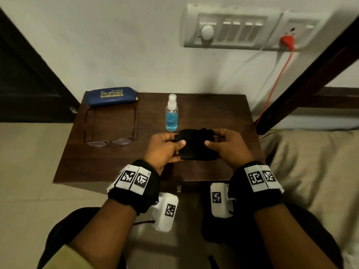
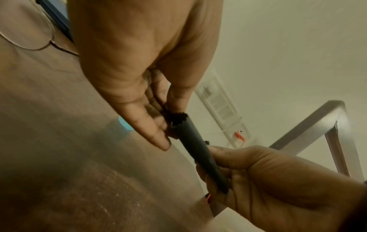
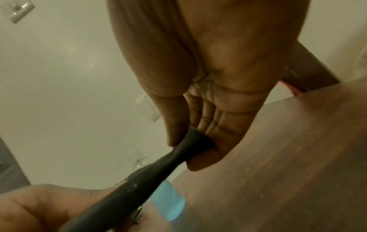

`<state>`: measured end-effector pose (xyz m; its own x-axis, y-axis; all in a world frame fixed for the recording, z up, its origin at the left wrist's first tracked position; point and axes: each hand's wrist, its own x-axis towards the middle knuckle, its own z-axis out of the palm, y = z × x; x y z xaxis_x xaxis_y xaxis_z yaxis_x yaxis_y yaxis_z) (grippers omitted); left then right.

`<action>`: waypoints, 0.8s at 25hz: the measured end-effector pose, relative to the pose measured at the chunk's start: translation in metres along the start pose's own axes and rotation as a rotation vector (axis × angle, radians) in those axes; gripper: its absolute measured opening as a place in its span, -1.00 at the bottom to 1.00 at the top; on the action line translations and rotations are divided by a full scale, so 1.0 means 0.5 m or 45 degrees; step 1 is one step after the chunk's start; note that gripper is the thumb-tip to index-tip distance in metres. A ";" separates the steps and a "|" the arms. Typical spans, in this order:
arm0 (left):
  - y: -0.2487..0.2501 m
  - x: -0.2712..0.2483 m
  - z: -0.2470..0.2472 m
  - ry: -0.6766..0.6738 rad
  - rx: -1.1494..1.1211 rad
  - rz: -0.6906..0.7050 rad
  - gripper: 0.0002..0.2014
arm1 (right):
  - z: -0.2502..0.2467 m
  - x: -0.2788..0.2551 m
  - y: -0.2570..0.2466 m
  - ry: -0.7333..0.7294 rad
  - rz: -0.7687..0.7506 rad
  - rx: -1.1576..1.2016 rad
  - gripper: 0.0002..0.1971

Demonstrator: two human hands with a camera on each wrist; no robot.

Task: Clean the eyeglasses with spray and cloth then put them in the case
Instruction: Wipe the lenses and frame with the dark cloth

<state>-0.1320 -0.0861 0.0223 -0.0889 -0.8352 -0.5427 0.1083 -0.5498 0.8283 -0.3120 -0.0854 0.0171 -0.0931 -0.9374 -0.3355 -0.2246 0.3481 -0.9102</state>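
Observation:
A black cloth [image 1: 196, 145] hangs above the middle of the dark wooden table [image 1: 223, 113], stretched between both hands. My left hand [image 1: 165, 146] pinches its left edge between thumb and fingers, and my right hand [image 1: 227, 146] pinches its right edge. The wrist views show the same cloth [image 2: 200, 150] [image 3: 158, 169] edge-on between the two hands. The thin-framed eyeglasses [image 1: 108, 141] lie on the table's left side, temples unfolded and pointing to the wall. Behind them the blue case [image 1: 111, 96] lies closed. A clear spray bottle [image 1: 172, 113] with blue liquid stands just beyond the cloth.
The table stands against a white wall with a switch panel [image 1: 242, 30] and a red plug [image 1: 287, 40] whose red cable hangs down at the right. A dark wooden frame [image 1: 310, 74] and a beige bed [image 1: 310, 162] lie to the right, and tiled floor to the left.

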 end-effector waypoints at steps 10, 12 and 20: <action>-0.035 0.095 0.165 0.240 0.537 0.192 -0.76 | -0.106 0.060 0.064 0.433 0.199 -0.460 -0.58; -0.050 0.111 0.167 0.258 0.620 0.178 -0.74 | -0.103 0.063 0.076 0.453 0.265 -0.507 -0.59; -0.073 0.112 0.151 0.294 0.771 0.181 -0.78 | -0.086 0.052 0.073 0.535 0.359 -0.574 -0.68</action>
<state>-0.2157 -0.1117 -0.0279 0.1074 -0.9177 -0.3825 -0.4783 -0.3850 0.7893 -0.3642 -0.0968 -0.0147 -0.5563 -0.7585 -0.3395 -0.5104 0.6343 -0.5807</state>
